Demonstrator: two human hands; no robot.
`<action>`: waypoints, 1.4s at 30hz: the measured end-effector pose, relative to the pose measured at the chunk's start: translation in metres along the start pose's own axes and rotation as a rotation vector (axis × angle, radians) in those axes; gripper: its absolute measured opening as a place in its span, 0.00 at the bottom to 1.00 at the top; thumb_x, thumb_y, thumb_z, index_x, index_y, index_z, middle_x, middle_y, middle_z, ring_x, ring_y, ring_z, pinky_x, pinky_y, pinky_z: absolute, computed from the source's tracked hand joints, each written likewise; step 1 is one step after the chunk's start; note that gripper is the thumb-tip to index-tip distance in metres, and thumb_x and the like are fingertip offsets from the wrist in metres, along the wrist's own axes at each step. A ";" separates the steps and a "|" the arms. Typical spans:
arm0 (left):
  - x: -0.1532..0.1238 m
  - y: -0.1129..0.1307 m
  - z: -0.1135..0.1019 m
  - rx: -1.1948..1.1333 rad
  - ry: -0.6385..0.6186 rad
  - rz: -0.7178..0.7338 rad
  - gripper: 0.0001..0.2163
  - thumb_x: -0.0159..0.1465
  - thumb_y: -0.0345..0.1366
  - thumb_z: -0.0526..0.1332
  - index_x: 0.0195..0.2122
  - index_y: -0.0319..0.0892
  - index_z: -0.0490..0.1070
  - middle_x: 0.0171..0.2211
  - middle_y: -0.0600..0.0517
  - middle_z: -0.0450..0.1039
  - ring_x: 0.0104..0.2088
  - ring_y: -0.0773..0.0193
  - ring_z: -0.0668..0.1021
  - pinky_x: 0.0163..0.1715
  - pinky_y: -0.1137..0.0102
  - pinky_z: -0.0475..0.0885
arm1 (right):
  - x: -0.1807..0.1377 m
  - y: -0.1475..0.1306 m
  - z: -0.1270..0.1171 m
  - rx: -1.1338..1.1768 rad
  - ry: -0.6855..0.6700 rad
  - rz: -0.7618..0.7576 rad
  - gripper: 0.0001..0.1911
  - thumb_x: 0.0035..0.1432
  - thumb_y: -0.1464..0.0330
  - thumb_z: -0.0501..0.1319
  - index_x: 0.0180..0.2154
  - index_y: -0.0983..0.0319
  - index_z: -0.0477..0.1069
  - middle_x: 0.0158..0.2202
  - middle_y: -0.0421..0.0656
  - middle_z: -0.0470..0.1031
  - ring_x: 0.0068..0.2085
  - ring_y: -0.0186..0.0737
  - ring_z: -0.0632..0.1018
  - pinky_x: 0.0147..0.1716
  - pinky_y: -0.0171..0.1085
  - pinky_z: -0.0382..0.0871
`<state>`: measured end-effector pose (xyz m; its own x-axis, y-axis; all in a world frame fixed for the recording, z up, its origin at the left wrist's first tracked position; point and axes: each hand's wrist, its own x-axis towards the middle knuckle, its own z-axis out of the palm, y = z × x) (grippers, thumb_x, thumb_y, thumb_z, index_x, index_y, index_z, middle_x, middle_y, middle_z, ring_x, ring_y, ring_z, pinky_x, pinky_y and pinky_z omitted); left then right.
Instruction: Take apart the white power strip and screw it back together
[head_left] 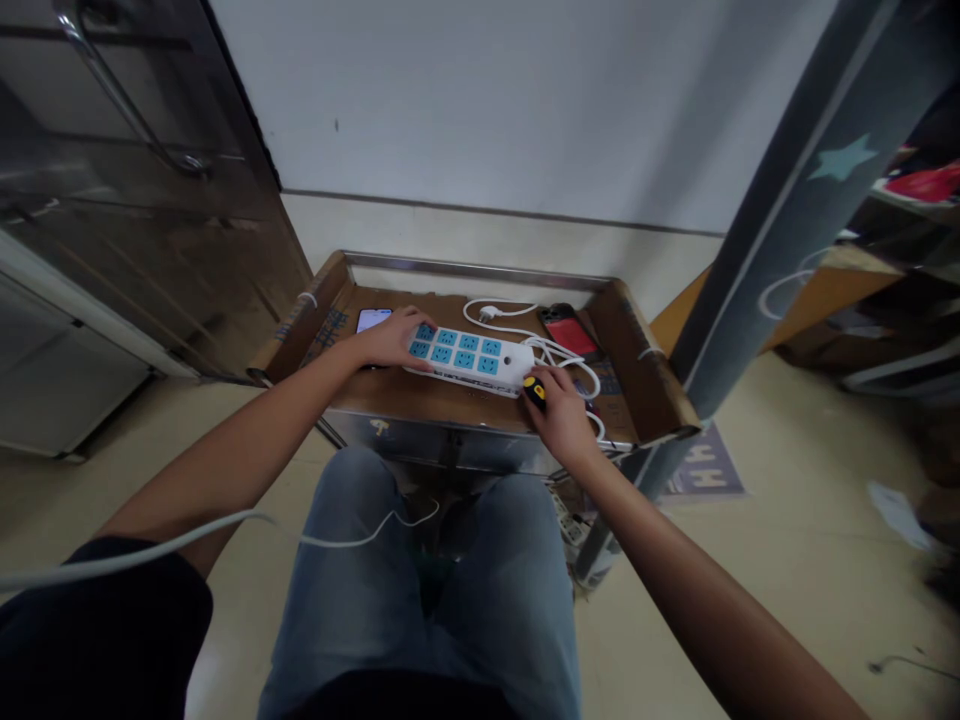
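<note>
A white power strip (507, 376) with several blue sockets lies on the cardboard-lined table in front of me. My left hand (397, 338) grips its left end, thumb on the near side and fingers over the far side. At the strip's right end, my right hand (559, 408) is closed round a black and yellow screwdriver handle (535, 390); its shaft cannot be made out. The strip's white cord (551, 350) lies coiled beyond my right hand, and its plug (490, 313) rests behind the strip.
Behind my left hand lies a phone with a lit screen (373, 318). A red and black item (568, 332) sits at the back right. Folded cardboard walls (651, 365) border the table. A grey post (780, 200) stands to the right, and a thin white cable (352, 543) crosses above my lap.
</note>
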<state>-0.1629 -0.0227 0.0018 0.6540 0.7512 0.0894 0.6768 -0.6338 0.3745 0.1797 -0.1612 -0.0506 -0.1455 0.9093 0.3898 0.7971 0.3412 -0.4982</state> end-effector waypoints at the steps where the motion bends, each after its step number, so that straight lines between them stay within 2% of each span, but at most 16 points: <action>1: 0.000 0.000 0.000 -0.001 0.004 0.002 0.41 0.50 0.64 0.70 0.58 0.43 0.71 0.57 0.42 0.67 0.58 0.46 0.73 0.64 0.55 0.66 | 0.000 0.000 0.001 0.003 0.008 0.000 0.28 0.67 0.53 0.56 0.56 0.69 0.68 0.57 0.51 0.67 0.61 0.33 0.69 0.66 0.43 0.70; 13: 0.004 -0.002 -0.004 0.015 -0.041 0.014 0.41 0.49 0.63 0.71 0.58 0.43 0.71 0.57 0.42 0.68 0.59 0.46 0.72 0.64 0.56 0.65 | -0.005 0.001 0.006 -0.017 -0.032 0.002 0.28 0.67 0.53 0.56 0.57 0.69 0.68 0.57 0.51 0.67 0.59 0.32 0.70 0.64 0.41 0.72; 22: 0.007 -0.004 -0.002 0.016 -0.021 0.032 0.42 0.48 0.63 0.71 0.60 0.43 0.71 0.57 0.41 0.68 0.61 0.44 0.70 0.65 0.55 0.64 | -0.003 0.000 0.008 -0.018 0.001 0.007 0.27 0.67 0.54 0.56 0.56 0.69 0.68 0.58 0.51 0.66 0.61 0.33 0.69 0.65 0.42 0.71; 29: 0.004 0.000 -0.008 0.068 -0.050 0.059 0.42 0.52 0.61 0.71 0.63 0.44 0.69 0.60 0.41 0.71 0.61 0.45 0.71 0.65 0.56 0.61 | -0.002 -0.002 0.006 -0.013 -0.012 0.004 0.27 0.67 0.54 0.56 0.56 0.69 0.68 0.57 0.51 0.67 0.60 0.33 0.70 0.65 0.41 0.71; 37: 0.007 -0.010 0.003 0.049 -0.085 0.042 0.43 0.52 0.65 0.69 0.64 0.44 0.68 0.60 0.41 0.71 0.60 0.46 0.72 0.64 0.57 0.63 | 0.004 -0.002 0.009 -0.028 -0.034 0.024 0.28 0.67 0.53 0.56 0.56 0.69 0.67 0.56 0.50 0.67 0.59 0.32 0.70 0.63 0.40 0.72; 42: 0.006 -0.007 0.003 0.026 -0.094 0.023 0.44 0.51 0.64 0.69 0.63 0.44 0.68 0.61 0.41 0.70 0.60 0.46 0.73 0.64 0.58 0.64 | 0.007 -0.007 0.007 -0.052 -0.058 0.050 0.28 0.67 0.53 0.56 0.56 0.69 0.68 0.55 0.50 0.68 0.57 0.31 0.71 0.62 0.39 0.73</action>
<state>-0.1629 -0.0137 -0.0028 0.6972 0.7168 0.0106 0.6691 -0.6560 0.3493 0.1693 -0.1552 -0.0499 -0.1378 0.9376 0.3193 0.8334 0.2839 -0.4742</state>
